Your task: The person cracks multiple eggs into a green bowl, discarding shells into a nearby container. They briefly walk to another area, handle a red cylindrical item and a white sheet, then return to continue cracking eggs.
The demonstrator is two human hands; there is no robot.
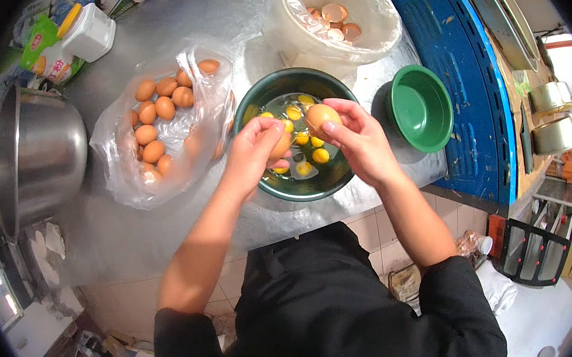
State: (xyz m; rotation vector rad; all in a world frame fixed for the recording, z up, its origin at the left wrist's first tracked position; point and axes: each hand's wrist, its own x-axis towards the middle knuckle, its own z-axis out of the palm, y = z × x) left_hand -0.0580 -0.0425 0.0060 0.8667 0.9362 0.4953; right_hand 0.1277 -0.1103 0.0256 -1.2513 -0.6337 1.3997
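Over a dark green bowl (313, 191) of raw egg whites and several yolks (320, 155), both my hands are raised close together. My left hand (257, 147) is closed around a brown egg (281, 147), partly hidden by the fingers. A second brown egg (322, 118) sits between the thumb and fingers of my right hand (359, 138); its surface looks cracked at the left side. Left of the bowl, an open clear plastic bag (126, 186) holds several brown eggs (165, 107). Behind the bowl, a white bucket (381, 40) lined with plastic contains broken eggshells (334, 12).
An empty green bowl (421, 108) stands on the right, beside a blue metal panel (457, 84). A large steel pot (51, 149) is at the left on the metal table (167, 231). A white jar (90, 34) with a yellow lid and a green packet (46, 52) stand at the back left.
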